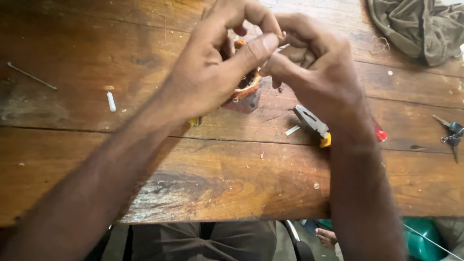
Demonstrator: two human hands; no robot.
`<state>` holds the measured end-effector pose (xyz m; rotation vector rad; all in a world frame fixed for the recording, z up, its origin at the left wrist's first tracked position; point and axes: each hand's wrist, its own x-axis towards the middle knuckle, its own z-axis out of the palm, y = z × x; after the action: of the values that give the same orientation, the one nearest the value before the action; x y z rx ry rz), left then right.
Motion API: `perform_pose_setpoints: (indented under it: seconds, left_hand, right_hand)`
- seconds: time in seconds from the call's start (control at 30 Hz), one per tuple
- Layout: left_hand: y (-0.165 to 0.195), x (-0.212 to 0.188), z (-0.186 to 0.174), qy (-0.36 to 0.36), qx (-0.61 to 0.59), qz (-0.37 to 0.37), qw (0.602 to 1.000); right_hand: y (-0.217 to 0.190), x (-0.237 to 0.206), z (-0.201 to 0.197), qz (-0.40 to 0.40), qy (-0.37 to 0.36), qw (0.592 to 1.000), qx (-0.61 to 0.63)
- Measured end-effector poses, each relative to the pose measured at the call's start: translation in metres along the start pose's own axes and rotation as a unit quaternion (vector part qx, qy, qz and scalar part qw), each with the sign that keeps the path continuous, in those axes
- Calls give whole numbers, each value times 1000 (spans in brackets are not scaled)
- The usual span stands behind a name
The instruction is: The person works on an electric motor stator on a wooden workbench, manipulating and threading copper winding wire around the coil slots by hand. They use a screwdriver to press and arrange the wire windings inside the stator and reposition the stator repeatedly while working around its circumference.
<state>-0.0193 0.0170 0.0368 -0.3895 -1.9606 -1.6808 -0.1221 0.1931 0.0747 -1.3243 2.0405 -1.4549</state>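
My left hand [212, 67] and my right hand [314, 67] meet above the wooden table [96, 159]. Between them sits a small motor part [246, 92] with copper-coloured windings and a dark metal core, mostly hidden by my fingers. My left hand wraps the part from the left, thumb stretched across its top. My right hand's fingers are curled and pinch at the top of the windings, touching my left thumb. Pliers [314, 124] with yellow and red handles lie on the table just under my right wrist.
A thin metal rod [31, 76] and a short white tube piece [111, 101] lie at the left. A crumpled olive cloth [420, 26] sits at the far right corner, keys [452, 133] at the right edge. Below the table edge a bare foot [327, 237] shows.
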Motion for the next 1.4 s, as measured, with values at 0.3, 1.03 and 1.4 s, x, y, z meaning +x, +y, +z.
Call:
perform_pose_setpoints:
  seconds: [0.3,1.03,1.4]
  left_hand:
    - [4,-1,1,29,63,-21,997]
    - [-12,-9,-26,-124,324,-55,936]
    - [-2,-1,-41,-61,254,-77,962]
  right_hand:
    - [11,0,6,-107,68,990,59]
    - [83,4,-57,14,234,923,306]
    - [27,3,-1,-136,-31,980,-145]
